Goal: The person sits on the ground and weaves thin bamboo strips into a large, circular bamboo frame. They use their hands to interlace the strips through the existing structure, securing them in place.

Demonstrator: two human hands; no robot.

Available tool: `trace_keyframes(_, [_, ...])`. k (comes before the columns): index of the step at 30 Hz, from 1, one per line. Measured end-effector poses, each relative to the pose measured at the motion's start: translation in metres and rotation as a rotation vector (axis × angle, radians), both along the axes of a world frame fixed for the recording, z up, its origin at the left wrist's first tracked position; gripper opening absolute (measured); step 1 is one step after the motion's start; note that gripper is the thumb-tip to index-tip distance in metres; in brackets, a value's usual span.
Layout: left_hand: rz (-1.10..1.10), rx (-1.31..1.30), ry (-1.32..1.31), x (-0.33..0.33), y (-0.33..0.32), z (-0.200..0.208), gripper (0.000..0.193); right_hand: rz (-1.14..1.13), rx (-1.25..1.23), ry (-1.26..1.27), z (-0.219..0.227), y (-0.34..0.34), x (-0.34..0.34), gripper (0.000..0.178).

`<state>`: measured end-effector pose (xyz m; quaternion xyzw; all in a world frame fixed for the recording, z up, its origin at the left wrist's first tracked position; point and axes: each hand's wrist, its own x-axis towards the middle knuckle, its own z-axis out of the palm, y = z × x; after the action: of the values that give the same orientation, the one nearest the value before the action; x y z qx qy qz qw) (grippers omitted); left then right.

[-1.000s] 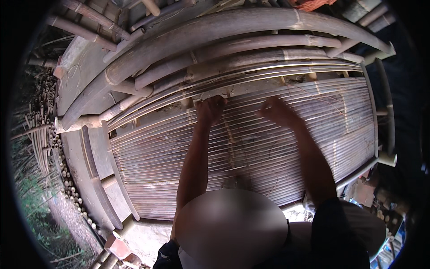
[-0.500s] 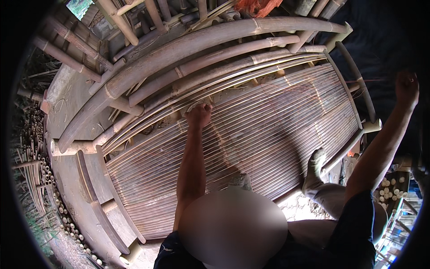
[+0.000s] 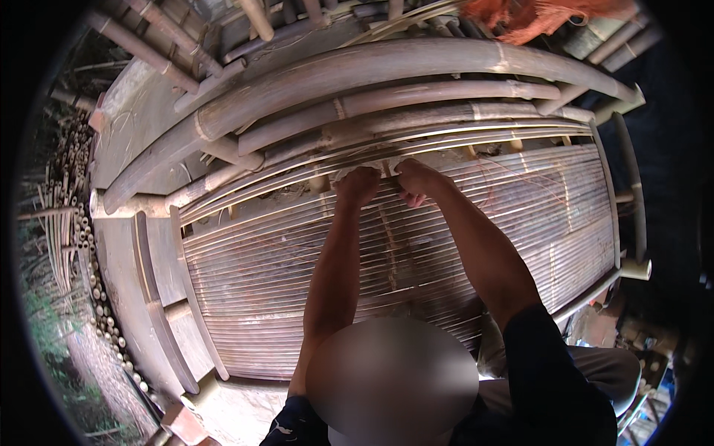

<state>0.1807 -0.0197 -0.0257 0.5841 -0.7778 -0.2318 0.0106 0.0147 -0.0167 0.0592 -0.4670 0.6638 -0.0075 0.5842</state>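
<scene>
A bamboo bench point(image 3: 401, 56) lies before me, its seat made of long thin bamboo slats point(image 3: 282, 297). At the far side of the seat, my left hand point(image 3: 359, 186) is closed in a fist by the slat edge, above a crosspiece point(image 3: 388, 230). Just right of it, with a small gap between, my right hand point(image 3: 418, 181) has its fingers curled. What either hand pinches is hidden or too small to make out. A thin reddish string point(image 3: 547, 182) trails loosely over the slats to the right. Several slats point(image 3: 297, 165) run beyond the hands, spaced apart from the others.
Thick bamboo rails form the back of the bench beyond the seat. Orange-red fibrous material point(image 3: 532, 18) lies at the top right. Cut bamboo poles point(image 3: 63, 223) are stacked on the left, and a brick point(image 3: 184, 425) sits near the lower left.
My right hand has come in from the far right, where a thin line stretched to it, and is now beside my left hand. The view has shifted, and the foot on the slats no longer shows.
</scene>
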Motion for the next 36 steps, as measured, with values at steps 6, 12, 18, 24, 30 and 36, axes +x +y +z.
trace_keyframes(6, [0.220,0.217,-0.084,-0.033,-0.012,0.015,0.037,-0.065,0.314,-0.286,-0.030,-0.036,-0.011,0.011])
trace_keyframes(12, [0.507,0.201,-0.104,-0.028,-0.006,0.015,0.036,0.031,0.081,-0.202,-0.005,-0.014,0.002,0.014])
trace_keyframes(18, [0.471,-0.089,1.138,0.007,0.046,0.043,0.021,-0.054,-0.282,-0.503,0.064,0.035,-0.095,0.029])
trace_keyframes(24, [-0.048,-0.103,1.993,-0.022,0.078,0.249,0.013,-0.333,-0.322,-1.121,0.044,0.055,-0.049,0.030])
trace_keyframes(30, [-0.212,-0.486,1.694,0.047,0.078,0.338,0.025,0.210,-0.832,0.005,0.036,0.075,-0.054,0.015])
trace_keyframes(36, [0.140,0.060,0.756,0.045,0.034,0.119,0.037,-0.486,-0.996,-1.089,0.219,0.138,-0.274,0.013])
